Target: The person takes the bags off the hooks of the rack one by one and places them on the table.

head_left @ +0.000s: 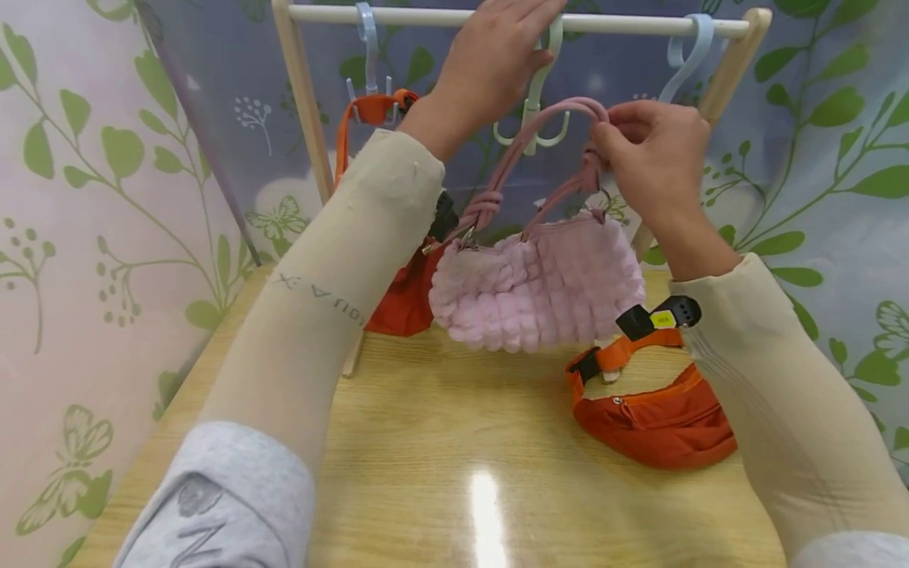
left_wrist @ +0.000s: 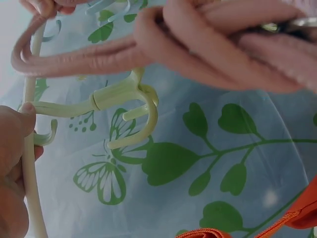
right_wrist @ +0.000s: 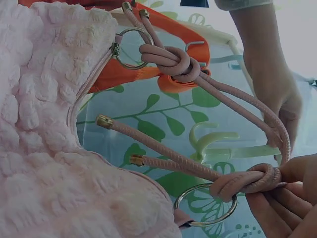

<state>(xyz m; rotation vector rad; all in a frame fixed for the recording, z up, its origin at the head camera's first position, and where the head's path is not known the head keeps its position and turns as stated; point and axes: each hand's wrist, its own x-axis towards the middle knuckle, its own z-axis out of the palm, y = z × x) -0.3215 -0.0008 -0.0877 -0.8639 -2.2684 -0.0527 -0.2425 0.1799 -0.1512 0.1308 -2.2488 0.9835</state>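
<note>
A pale pink puffy handbag (head_left: 540, 288) hangs in the air in front of the rack, with knotted pink straps (right_wrist: 233, 89) and metal rings. My right hand (head_left: 656, 158) pinches the looped strap near one knot, which the right wrist view shows close up. Up at the white rail (head_left: 426, 16), my left hand (head_left: 490, 63) grips the top of a pale green hook (left_wrist: 119, 96), thumb against its stem. The hook's lower prongs bear nothing, and the strap loop passes just in front of them in the head view.
An orange bag (head_left: 405, 304) hangs from a light blue hook (head_left: 369, 47) on the left, partly behind my left arm. Another light blue hook (head_left: 692, 55) is on the rail's right end. An orange waist bag (head_left: 653, 422) lies on the wooden table (head_left: 412, 442).
</note>
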